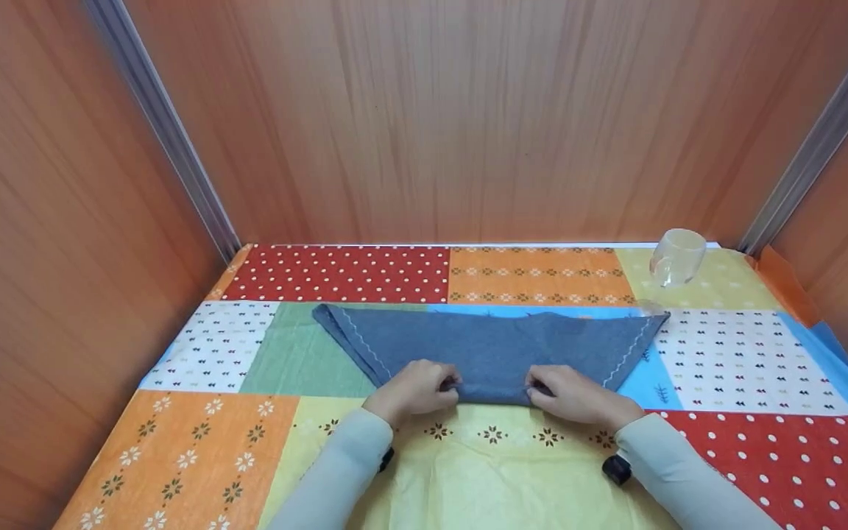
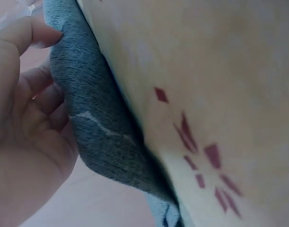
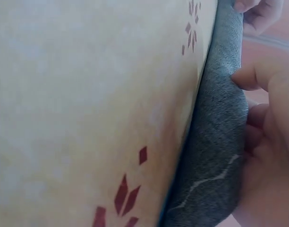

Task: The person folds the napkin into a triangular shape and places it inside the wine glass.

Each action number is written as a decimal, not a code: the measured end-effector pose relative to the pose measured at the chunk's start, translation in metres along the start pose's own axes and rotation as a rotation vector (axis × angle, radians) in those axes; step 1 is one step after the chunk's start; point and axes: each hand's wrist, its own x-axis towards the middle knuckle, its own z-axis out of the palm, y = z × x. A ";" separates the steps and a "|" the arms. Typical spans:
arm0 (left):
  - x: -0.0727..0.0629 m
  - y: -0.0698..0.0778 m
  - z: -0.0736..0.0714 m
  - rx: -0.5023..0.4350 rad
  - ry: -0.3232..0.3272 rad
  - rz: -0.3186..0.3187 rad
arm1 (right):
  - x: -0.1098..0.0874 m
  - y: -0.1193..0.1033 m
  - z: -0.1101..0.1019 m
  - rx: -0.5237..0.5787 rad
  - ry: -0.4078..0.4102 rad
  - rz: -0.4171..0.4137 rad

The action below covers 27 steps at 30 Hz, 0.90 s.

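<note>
A grey-blue cloth (image 1: 494,346) with pale wavy stitching near its slanted sides lies across the middle of the table. Its wide side faces away from me, and the near edge looks rolled into a thick fold. My left hand (image 1: 417,386) grips that fold left of centre, fingers curled. To the right, my right hand (image 1: 571,394) holds the same fold, a short span apart. In the left wrist view, the thumb presses the rolled cloth (image 2: 92,90), with the other fingers partly behind it. The right wrist view shows a similar hold on the roll (image 3: 217,109).
A clear stemless glass (image 1: 678,258) stands at the back right, beyond the cloth's right corner. Beneath everything lies a patchwork-patterned tablecloth (image 1: 188,456). Wood-grain panels (image 1: 424,125) enclose the table at the back and both sides.
</note>
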 end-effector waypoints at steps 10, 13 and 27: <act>0.004 -0.006 -0.006 -0.112 -0.061 -0.092 | 0.005 0.002 -0.003 0.060 -0.039 0.063; 0.007 -0.010 -0.006 -0.147 -0.055 -0.112 | 0.007 0.001 -0.004 0.033 -0.033 0.096; 0.016 -0.006 -0.010 -0.134 0.010 -0.101 | 0.009 0.005 -0.005 -0.046 0.021 0.089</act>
